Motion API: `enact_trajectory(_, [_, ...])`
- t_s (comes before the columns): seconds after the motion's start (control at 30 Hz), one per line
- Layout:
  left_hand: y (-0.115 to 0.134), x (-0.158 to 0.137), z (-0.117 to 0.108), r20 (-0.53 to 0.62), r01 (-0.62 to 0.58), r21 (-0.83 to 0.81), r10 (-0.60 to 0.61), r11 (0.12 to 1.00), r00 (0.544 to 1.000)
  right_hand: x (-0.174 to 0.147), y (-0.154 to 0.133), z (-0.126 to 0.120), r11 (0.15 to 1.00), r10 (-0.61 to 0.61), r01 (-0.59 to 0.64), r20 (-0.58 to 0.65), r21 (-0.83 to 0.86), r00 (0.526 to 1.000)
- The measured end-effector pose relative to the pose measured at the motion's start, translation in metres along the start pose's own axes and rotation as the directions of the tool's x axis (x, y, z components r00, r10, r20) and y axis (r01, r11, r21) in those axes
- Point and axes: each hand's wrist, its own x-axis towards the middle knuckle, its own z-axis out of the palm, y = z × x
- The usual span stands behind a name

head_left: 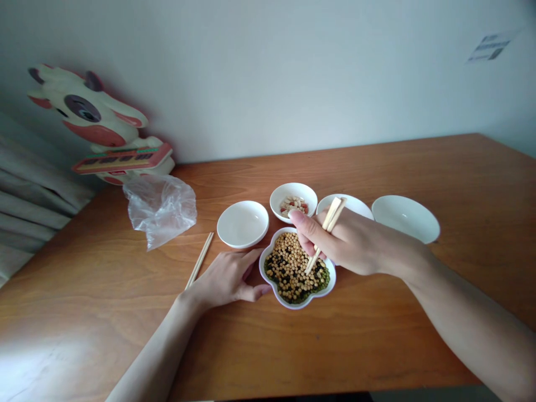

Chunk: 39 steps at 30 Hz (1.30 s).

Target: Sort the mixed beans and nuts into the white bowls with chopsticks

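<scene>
Pale wooden chopsticks (331, 216) are held in my right hand (358, 240), its fingers closed round them. Their tips reach down among tan soybeans (292, 249) in a white, flower-shaped bowl (267, 277). Darker beans and small green beans lie between and beside the soybeans. My left hand (224, 279) rests on the table and grips the bowl's left side between thumb and fingers. Behind the bowl, a round white bowl (274, 195) holds some pale and reddish pieces, too small to name. Part of the flower-shaped bowl's upper right is hidden by my right hand.
Another round white bowl (243, 224) stands left of centre. Two more white bowls, the nearer-centre bowl (352, 205) and the far-right bowl (404, 218), are partly behind my right arm. A second chopstick pair (201, 257), clear plastic bag (163, 209) and cow-shaped toy (100, 123) are leftward.
</scene>
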Motion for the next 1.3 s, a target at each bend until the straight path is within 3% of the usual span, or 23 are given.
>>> enact_trajectory(0.13, [0.001, 0.0, -0.001, 0.023, 0.028, -0.003, -0.028, 1.0, 0.999, -0.003, 0.004, -0.009, 0.997, -0.03, 0.033, -0.043, 0.076, 0.999])
enact_trajectory(0.23, [0.002, -0.001, -0.002, 0.033, 0.045, -0.004, -0.045, 0.999, 0.998, -0.003, 0.01, -0.019, 0.986, -0.065, 0.088, -0.158, 0.141, 0.985])
enact_trajectory(0.37, [0.003, -0.002, -0.001, 0.021, 0.045, 0.008, -0.045, 0.999, 0.999, 0.003, 0.017, -0.026, 0.975, -0.102, 0.172, -0.399, 0.142, 0.911])
enact_trajectory(0.43, [0.003, -0.001, -0.001, 0.01, 0.037, 0.011, -0.037, 0.999, 0.999, 0.007, 0.018, -0.027, 0.981, -0.078, 0.148, -0.446, 0.126, 0.892])
enact_trajectory(0.63, [0.003, -0.001, -0.001, -0.007, 0.026, 0.002, -0.026, 1.0, 1.0, -0.004, 0.023, -0.046, 0.993, 0.003, 0.044, -0.386, 0.111, 0.922])
enact_trajectory(0.77, [0.008, 0.001, 0.0, -0.02, 0.023, -0.043, -0.023, 0.999, 1.0, -0.023, 0.034, -0.068, 0.999, 0.032, -0.035, -0.279, -0.006, 0.96])
enact_trajectory(1.0, [0.021, 0.007, 0.002, -0.056, 0.118, -0.092, -0.124, 0.989, 0.991, -0.039, 0.05, -0.086, 0.998, 0.068, -0.065, -0.329, 0.021, 0.942])
enact_trajectory(1.17, [0.025, 0.016, 0.015, -0.103, 0.071, -0.051, -0.076, 0.996, 0.992, -0.033, 0.059, -0.091, 0.993, 0.098, -0.067, -0.377, 0.094, 0.921])
enact_trajectory(1.3, [0.026, 0.027, 0.026, -0.136, 0.004, -0.032, -0.009, 0.999, 0.991, -0.029, 0.061, -0.082, 0.99, 0.118, -0.137, -0.402, -0.019, 0.908])
